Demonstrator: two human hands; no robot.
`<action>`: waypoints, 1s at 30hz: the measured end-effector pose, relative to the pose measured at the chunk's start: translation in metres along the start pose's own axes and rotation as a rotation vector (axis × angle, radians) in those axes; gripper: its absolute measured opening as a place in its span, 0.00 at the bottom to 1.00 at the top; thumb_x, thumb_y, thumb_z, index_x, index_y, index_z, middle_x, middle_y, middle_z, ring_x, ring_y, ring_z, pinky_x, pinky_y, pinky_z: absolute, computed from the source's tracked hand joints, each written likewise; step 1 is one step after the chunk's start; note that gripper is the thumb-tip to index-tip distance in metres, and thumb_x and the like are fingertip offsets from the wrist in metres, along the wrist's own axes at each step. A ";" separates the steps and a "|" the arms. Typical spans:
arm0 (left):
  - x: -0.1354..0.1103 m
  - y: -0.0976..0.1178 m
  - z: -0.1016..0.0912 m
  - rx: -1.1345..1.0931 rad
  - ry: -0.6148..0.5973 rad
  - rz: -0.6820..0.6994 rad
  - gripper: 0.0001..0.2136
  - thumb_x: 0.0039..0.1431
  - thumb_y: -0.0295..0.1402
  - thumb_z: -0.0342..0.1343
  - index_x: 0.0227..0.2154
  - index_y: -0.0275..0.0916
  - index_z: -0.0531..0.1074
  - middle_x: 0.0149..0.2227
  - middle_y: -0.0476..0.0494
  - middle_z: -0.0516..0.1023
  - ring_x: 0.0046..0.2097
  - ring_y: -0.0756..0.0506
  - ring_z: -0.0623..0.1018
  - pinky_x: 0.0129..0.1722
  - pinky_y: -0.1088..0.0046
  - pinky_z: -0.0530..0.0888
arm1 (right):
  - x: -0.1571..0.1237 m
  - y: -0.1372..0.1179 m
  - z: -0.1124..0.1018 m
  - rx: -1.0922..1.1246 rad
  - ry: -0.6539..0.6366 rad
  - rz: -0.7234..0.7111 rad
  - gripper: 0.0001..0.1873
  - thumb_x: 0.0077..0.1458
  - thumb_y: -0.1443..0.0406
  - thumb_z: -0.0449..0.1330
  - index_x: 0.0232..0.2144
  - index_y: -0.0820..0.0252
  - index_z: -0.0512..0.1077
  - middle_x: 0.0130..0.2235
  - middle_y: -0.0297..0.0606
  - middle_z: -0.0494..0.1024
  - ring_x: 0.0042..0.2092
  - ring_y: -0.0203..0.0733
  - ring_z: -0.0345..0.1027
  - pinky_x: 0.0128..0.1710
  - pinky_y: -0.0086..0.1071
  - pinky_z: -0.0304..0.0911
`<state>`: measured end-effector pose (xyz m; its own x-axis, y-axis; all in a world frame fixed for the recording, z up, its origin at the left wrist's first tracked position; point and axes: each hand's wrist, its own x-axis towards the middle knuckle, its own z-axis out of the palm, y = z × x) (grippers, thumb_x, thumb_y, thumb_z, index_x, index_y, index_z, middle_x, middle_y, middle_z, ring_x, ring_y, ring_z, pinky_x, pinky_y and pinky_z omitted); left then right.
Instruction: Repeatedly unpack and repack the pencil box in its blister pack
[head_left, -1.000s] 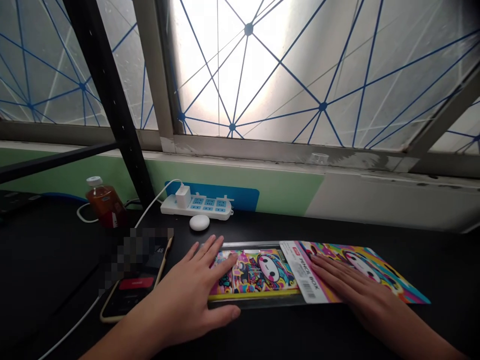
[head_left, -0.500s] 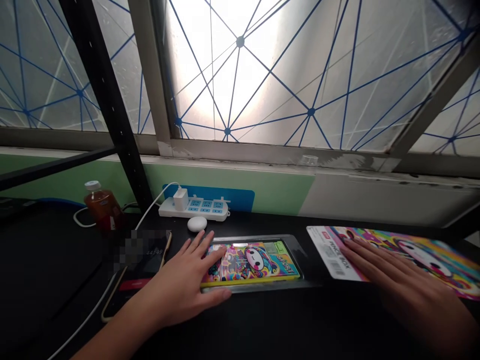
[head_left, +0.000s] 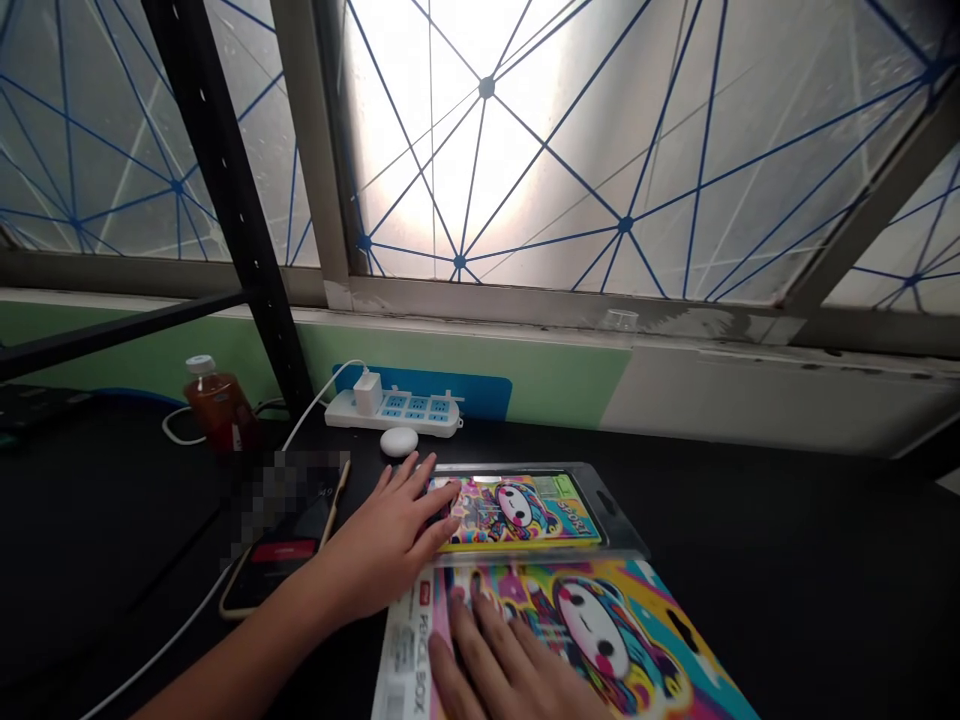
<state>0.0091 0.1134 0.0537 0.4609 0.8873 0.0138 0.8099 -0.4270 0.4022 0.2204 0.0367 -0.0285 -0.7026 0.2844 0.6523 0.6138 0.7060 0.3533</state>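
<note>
A colourful pencil box with a cartoon face and a yellow edge lies in a clear plastic blister tray on the black table. Over its left end rests my left hand, open with fingers spread. Directly in front of the tray is a bright printed backing card marked "PENCIL BOX", its far edge beside the tray's near edge. My right hand lies flat on the card's left part, fingers stretched out. The lower part of that hand and of the card runs out of view.
Left of my left hand is a phone with a white cable near it. A white rounded case sits before a power strip with a charger. Further left stand a drink bottle and a black metal post.
My right hand has brought the backing card from the right side to just in front of the tray. My left hand stays on the pencil box. The view shifts slightly.
</note>
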 end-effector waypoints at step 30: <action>-0.001 0.009 0.001 0.040 0.020 0.012 0.30 0.72 0.50 0.47 0.71 0.42 0.58 0.75 0.37 0.51 0.75 0.33 0.48 0.71 0.44 0.52 | 0.070 0.176 -0.014 0.476 -0.756 0.372 0.29 0.45 0.47 0.76 0.44 0.54 0.77 0.43 0.40 0.76 0.44 0.51 0.72 0.41 0.42 0.72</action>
<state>0.0164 0.1080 0.0562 0.4641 0.8850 0.0368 0.8183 -0.4443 0.3647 0.2849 0.1719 0.0887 -0.6411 0.7674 0.0048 0.7504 0.6282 -0.2053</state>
